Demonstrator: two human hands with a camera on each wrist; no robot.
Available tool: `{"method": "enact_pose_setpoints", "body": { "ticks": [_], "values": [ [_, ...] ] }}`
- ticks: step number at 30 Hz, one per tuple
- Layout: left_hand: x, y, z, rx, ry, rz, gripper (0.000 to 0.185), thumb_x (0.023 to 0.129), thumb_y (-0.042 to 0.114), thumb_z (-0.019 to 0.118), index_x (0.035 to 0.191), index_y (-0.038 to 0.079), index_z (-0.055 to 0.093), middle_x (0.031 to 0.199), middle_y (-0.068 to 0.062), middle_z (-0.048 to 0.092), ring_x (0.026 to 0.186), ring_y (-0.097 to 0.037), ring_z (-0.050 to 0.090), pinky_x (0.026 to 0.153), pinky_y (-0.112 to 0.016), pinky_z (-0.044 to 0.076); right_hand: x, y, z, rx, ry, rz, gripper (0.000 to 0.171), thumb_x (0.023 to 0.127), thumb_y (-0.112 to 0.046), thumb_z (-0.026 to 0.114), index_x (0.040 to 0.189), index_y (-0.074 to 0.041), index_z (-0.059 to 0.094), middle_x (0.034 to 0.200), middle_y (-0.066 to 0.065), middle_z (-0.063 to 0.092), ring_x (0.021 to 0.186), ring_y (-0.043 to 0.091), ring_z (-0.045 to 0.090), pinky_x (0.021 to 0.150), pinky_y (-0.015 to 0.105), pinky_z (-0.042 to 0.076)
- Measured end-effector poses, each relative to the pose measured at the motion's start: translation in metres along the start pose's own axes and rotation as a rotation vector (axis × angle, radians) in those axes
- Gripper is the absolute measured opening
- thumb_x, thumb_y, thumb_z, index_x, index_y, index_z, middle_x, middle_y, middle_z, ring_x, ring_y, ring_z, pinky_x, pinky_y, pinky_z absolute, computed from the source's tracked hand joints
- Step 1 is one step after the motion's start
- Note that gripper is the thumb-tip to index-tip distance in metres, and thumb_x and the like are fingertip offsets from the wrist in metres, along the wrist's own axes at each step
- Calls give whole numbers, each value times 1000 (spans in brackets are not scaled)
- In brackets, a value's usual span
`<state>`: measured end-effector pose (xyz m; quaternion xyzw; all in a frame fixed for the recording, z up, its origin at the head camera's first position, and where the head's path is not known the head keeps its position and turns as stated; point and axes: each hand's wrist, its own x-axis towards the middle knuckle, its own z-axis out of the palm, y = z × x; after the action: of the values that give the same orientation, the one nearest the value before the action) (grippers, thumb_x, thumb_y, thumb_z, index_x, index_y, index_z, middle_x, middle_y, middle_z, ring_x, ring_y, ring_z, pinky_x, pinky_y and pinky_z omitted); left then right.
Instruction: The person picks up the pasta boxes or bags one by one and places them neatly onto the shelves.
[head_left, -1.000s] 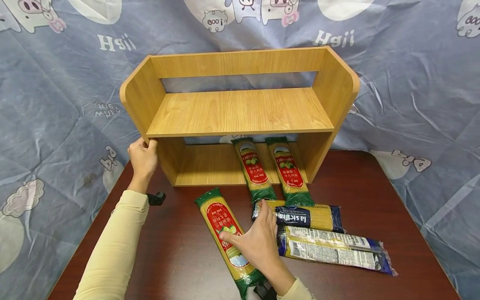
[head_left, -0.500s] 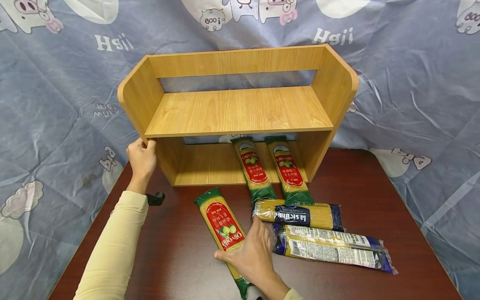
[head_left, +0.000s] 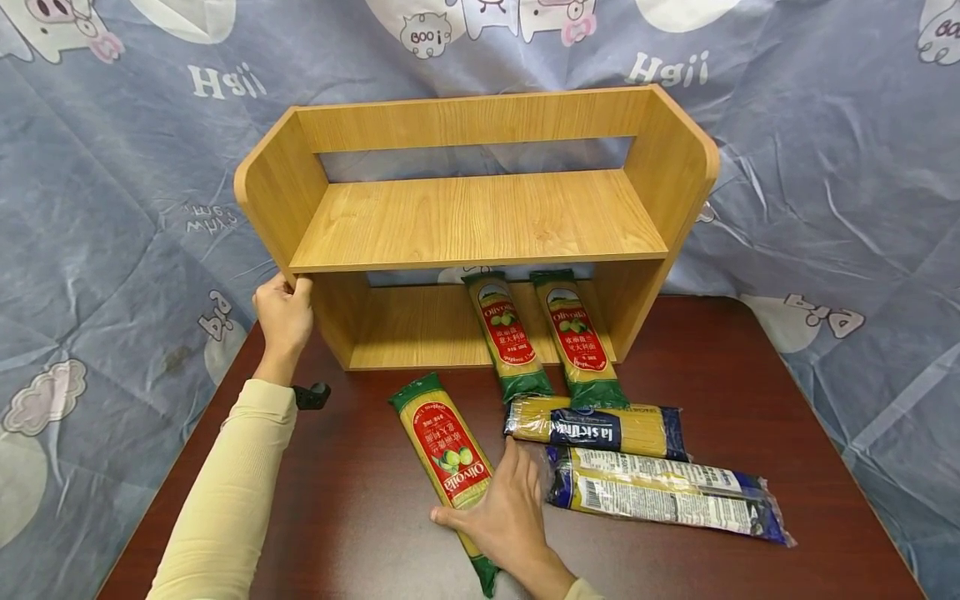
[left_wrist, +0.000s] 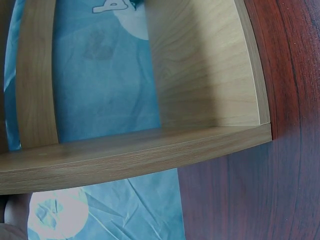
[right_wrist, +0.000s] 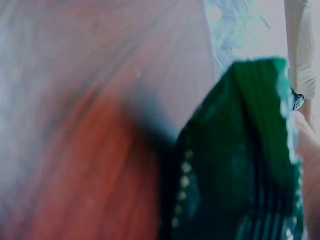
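A wooden two-level shelf [head_left: 480, 221] stands at the back of the dark red table [head_left: 360, 517]. My left hand [head_left: 283, 315] grips the front edge of its left side panel [left_wrist: 150, 160]. My right hand [head_left: 498, 512] lies over the lower part of a green and red spaghetti pack [head_left: 442, 442] flat on the table, thumb round its left edge, fingers along its right side. The right wrist view shows that pack's green end [right_wrist: 235, 170], blurred and close. Two matching packs [head_left: 506, 333] [head_left: 577, 333] lie side by side, half inside the shelf's lower level.
Two blue-ended spaghetti packs [head_left: 600, 427] [head_left: 660, 496] lie crosswise right of my right hand. A blue cartoon-print cloth [head_left: 112, 208] hangs behind and around the table. The upper shelf board holds nothing.
My right hand has drawn back from the nearer blue pack and settled on the lower part of the green and red pack. The left hand stays on the shelf.
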<state>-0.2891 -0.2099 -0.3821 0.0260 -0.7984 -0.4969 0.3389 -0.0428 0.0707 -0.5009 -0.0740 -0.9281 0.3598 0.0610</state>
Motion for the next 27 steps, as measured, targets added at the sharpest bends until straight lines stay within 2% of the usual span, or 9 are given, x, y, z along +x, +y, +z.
{"method": "enact_pose_setpoints", "body": {
  "ticks": [8, 14, 20, 27],
  "values": [
    [-1, 0, 1, -16, -2, -10, 21, 92, 8, 59, 92, -1, 78, 79, -10, 73, 65, -2, 61, 52, -17, 43, -3, 4, 6, -89, -23, -28, 147, 37, -69, 94, 148, 8, 33, 136, 26, 46, 127, 41, 40, 107, 56, 34],
    [0, 0, 1, -18, 0, -13, 22, 93, 9, 58, 94, -2, 78, 82, -12, 73, 66, -3, 62, 54, -17, 44, -3, 5, 10, -187, -30, -82, 149, 35, -68, 94, 147, 10, 35, 135, 27, 44, 122, 42, 40, 105, 55, 35],
    [0, -1, 2, -29, -1, -14, 22, 93, 8, 58, 94, -2, 78, 83, -12, 73, 67, -3, 63, 55, -17, 45, -4, 3, 13, -243, -13, -123, 139, 36, -63, 95, 140, 12, 42, 120, 24, 46, 109, 40, 43, 95, 52, 39],
    [1, -1, 0, 2, 9, 0, 19, 90, 8, 59, 83, -2, 74, 69, -1, 66, 62, -6, 53, 50, -20, 36, -8, -1, 13, -242, -35, -138, 120, 41, -59, 96, 126, 11, 49, 104, 17, 45, 96, 32, 44, 83, 47, 45]
  ]
}}
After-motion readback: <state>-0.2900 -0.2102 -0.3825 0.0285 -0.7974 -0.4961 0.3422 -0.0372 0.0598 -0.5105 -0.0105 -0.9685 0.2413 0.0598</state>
